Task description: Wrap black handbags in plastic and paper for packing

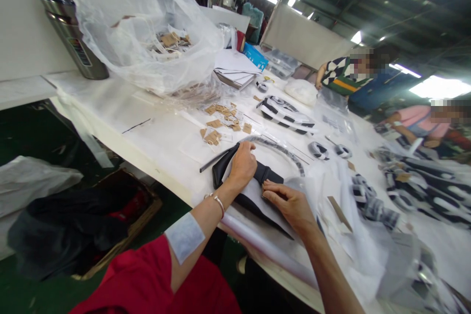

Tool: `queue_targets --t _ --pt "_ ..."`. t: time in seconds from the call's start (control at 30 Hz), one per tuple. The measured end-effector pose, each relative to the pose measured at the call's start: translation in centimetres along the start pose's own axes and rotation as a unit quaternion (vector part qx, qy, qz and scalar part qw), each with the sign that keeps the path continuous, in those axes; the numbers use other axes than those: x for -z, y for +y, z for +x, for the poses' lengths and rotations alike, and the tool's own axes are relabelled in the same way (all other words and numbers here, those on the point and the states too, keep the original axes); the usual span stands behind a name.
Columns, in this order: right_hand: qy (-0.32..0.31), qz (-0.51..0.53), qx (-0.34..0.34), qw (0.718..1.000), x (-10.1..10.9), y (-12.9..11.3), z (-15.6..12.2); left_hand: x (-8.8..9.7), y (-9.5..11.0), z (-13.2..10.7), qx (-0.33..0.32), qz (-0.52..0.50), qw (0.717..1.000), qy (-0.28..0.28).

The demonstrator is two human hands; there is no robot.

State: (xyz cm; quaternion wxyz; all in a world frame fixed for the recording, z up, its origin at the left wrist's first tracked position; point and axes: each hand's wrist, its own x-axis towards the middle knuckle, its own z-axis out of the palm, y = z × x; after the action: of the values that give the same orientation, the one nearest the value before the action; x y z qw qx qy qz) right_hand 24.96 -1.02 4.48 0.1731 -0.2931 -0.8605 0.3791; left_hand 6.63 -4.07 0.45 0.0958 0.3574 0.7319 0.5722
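Two hands at work on a black bag

On the white tabletop (167, 154) we have a black bag (222, 166) lying at the near edge, with a pale sheet (243, 189) across it. Our left hand (243, 164) rests on the bag with its fingers curled in; whether they grip anything we cannot tell. Our right hand (289, 201) is narrow, thumb and fingers pinched on a small dark piece (263, 190), too small to identify, beside the bag's black tab (270, 174).

Just beyond the bag we see a patterned strap (283, 147) curving under clear film, and a scatter of brown cardboard tags (230, 115) with white strings. Farther beyond the bag, to the left, stand a large clear plastic sack (147, 19) with more tags inside and a metallic flask (75, 37). A stack of papers (235, 66) and a blue box (255, 56) lie beyond the loose tags as seen from the bag. To the right of the bag we find two small black-and-white rolls (318, 150), while two co-workers, one in a patterned top (342, 76), one in pink (423, 121), are well apart from it. Below the bag's level, to the left, dark cloth (73, 230) fills a cardboard box (117, 257).
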Motion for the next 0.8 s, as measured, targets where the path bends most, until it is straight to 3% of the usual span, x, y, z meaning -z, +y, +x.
queue_targets --t 0.2,0.3,0.57,0.8 --pt "0.002 0.02 -0.017 1.0 0.0 0.3 -0.2 0.1 0.1 -0.2 -0.009 0.004 1.0 -0.002" --pt "0.031 0.004 -0.018 0.999 -0.4 0.8 -0.4 0.1 0.2 -0.2 -0.012 0.006 1.0 -0.006" --pt "0.12 -0.13 0.165 0.97 -2.5 2.2 -1.4 0.3 0.4 -0.2 -0.018 0.003 1.0 -0.02" --pt "0.07 -0.144 0.147 0.976 -1.7 1.9 -1.6 0.5 0.6 -0.3 -0.017 -0.003 1.0 -0.024"
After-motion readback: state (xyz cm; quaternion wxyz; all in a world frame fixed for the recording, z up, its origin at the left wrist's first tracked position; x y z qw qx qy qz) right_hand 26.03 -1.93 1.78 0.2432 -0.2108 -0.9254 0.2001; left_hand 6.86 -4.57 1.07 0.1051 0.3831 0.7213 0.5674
